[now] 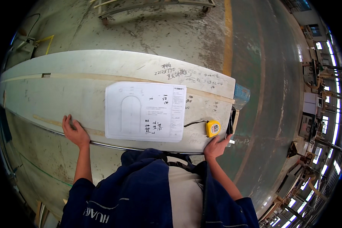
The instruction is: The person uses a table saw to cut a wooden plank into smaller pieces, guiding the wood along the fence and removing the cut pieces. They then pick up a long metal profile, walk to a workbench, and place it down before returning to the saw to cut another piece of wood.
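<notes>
My left hand (76, 131) rests open on the near edge of a long white board (53, 91), its fingers spread. My right hand (216, 146) lies open at the board's near right corner, just below a yellow tape measure (212, 128) with a black strap. A stack of white paper sheets (125, 114) with a printed arch outline and handwritten figures lies on the board between my hands. Handwriting also marks the board itself. Beside my right fingertips, at the right end, sits a narrow black object (230, 121) I cannot make out.
A light blue container (241, 95) stands beyond the board's right end. A wheeled metal rack (155, 8) is on the concrete floor ahead. A yellow-edged frame (45, 40) stands at the far left. A yellow floor line and machinery (307, 129) are to the right.
</notes>
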Tool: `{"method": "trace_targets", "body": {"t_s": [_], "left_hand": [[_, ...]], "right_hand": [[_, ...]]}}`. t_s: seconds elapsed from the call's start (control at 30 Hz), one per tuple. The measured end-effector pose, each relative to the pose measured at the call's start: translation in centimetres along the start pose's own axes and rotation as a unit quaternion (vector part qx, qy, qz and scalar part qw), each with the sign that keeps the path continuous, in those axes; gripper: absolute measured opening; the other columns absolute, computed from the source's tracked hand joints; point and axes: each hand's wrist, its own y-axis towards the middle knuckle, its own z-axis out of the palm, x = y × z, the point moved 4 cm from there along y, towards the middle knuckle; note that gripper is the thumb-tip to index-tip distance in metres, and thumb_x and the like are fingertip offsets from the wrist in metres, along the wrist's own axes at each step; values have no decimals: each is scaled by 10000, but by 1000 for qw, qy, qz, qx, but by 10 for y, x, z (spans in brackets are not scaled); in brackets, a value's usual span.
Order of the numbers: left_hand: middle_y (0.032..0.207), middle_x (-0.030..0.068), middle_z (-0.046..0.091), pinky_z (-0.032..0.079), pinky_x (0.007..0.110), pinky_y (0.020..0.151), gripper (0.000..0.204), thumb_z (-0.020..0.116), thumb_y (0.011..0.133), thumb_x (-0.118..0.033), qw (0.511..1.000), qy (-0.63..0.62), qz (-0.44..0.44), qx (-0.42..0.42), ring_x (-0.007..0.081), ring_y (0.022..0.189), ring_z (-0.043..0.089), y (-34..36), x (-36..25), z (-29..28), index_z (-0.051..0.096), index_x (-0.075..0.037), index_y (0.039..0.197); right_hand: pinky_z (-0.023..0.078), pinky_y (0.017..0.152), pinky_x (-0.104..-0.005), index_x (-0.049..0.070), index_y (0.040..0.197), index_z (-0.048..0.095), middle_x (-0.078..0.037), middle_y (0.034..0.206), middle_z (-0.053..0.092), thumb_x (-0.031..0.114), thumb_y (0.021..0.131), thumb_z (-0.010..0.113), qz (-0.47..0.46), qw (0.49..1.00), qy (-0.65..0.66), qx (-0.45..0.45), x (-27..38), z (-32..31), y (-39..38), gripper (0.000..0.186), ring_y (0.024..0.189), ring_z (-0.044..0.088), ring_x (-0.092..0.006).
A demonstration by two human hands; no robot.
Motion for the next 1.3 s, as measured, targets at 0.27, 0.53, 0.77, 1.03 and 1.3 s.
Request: {"method": "trace_targets", "body": {"t_s": [0.27,0.53,0.77,1.03,1.3], "left_hand": [[1422,154,547,417,436,1073,333,554,962,-156,1000,3,-3,4,338,1298,516,1,-2,-2,644,-21,1253],[1430,125,545,349,445,1104,345,552,962,-186,1000,-17,-9,5,323,1322,490,0,5,2,639,-50,1267],[1441,110,539,313,443,1115,349,549,968,-208,1000,7,-1,6,311,1330,481,0,6,2,635,-64,1275],[1434,116,545,330,444,1106,343,552,966,-207,1000,-9,-18,4,318,1321,487,0,5,1,639,-60,1263],[1430,119,548,346,449,1096,339,564,955,-196,1000,-11,-4,-1,324,1314,494,0,8,3,642,-57,1255]], "right_hand": [[327,1153,-412,-44,1572,203,-249,1578,355,292,990,460,-2,1000,-6,13,1,0,-1,719,1432,388,-380],[345,1141,-424,-52,1565,211,-266,1554,377,255,973,499,-17,1000,0,4,-1,1,-1,727,1412,409,-392],[337,1148,-428,-58,1563,211,-275,1552,373,250,969,497,-12,1000,2,11,2,-1,-2,727,1412,404,-401],[332,1152,-430,-62,1561,208,-278,1556,365,239,964,503,-22,1000,0,10,0,0,-1,731,1412,400,-409],[336,1148,-429,-62,1558,218,-275,1540,391,231,958,507,-10,1000,3,8,3,-1,-1,728,1406,410,-404]]}}
